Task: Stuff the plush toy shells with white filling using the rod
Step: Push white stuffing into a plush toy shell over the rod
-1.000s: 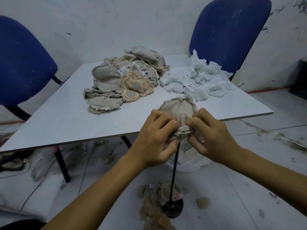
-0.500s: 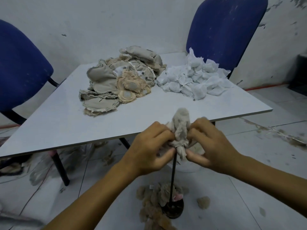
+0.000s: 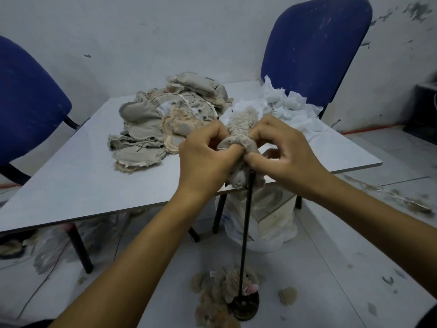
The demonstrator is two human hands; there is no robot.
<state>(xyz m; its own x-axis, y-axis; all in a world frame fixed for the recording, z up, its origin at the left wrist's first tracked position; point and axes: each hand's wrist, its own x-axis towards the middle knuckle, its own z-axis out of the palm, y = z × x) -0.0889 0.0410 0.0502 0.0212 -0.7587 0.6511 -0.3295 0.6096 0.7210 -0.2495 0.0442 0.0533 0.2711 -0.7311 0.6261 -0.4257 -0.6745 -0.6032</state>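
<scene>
A beige plush shell (image 3: 243, 129) sits on the tip of a thin black upright rod (image 3: 246, 228), which stands on a round dark base (image 3: 244, 306) on the floor. My left hand (image 3: 203, 157) grips the shell's left side, fingers curled into the fabric. My right hand (image 3: 283, 150) pinches its right side, thumb against the left thumb. The fuzzy top of the shell sticks up between both hands. A heap of flat, inside-out shells (image 3: 165, 121) lies on the white table (image 3: 71, 176). White filling (image 3: 286, 107) is piled at the table's far right.
Two blue chairs stand behind the table, one at the left (image 3: 28, 110), one at the right (image 3: 314, 43). A white plastic bag (image 3: 267, 218) sits under the table. Plush toys (image 3: 220, 294) and fluff scraps (image 3: 287, 295) lie on the floor by the rod base.
Both hands have pulled the shell down over the rod tip, and its fuzzy outside now shows on top. The view has shifted a little closer.
</scene>
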